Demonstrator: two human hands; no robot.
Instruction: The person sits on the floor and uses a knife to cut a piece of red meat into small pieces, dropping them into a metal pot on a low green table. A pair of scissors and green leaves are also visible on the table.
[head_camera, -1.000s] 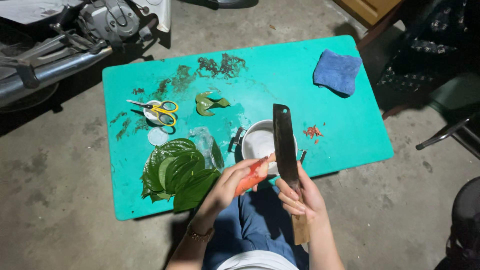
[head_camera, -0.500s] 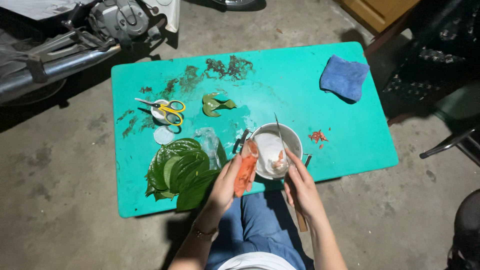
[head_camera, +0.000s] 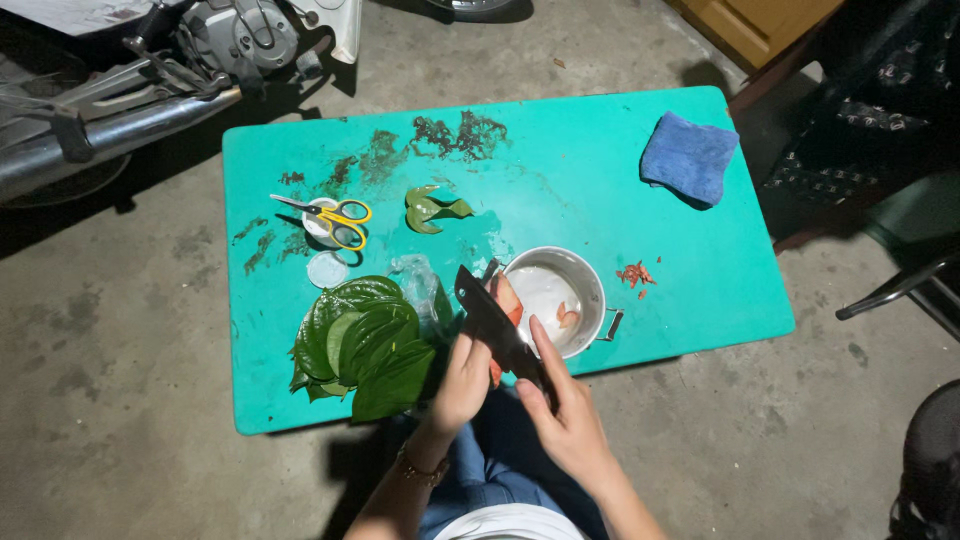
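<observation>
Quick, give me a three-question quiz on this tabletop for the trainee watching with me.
1. True or false: the scissors lie inside the metal pot.
2. Which hand grips the cleaver? A) right hand B) left hand C) neither
3. Fill in: the blue cloth lies near the table's far ____ corner.

Key:
1. False: they rest on a small white lid, left of the pot.
2. A; the left hand holds an orange piece against the blade, by the pile of green leaves.
3. right
</observation>
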